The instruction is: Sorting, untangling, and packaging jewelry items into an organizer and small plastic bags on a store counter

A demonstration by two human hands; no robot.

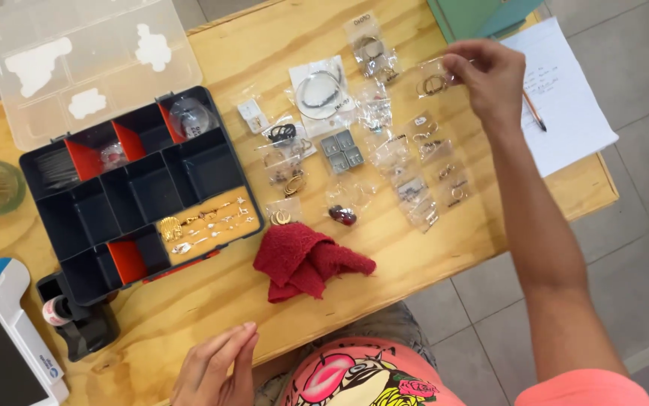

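My right hand is stretched out over the far side of the table, thumb and fingers pinched on a small clear bag with hoops inside, held just off the wood. My left hand rests at the near edge, fingers straight and together, holding nothing.

Below and left of the held bag I count roughly fifteen more clear bags of jewellery spread flat, too overlapped for an exact count. Among them lies one grey tray of four squares. Nearer me sits one crumpled red cloth.

To the left stands one black organizer, its clear lid thrown back. I see three red dividers in it, and one near compartment holds gold pieces, too small to count.

Beside my right hand is one white sheet with one pen on it, and a green folder beyond. One black tape dispenser and one white device sit by the near left corner
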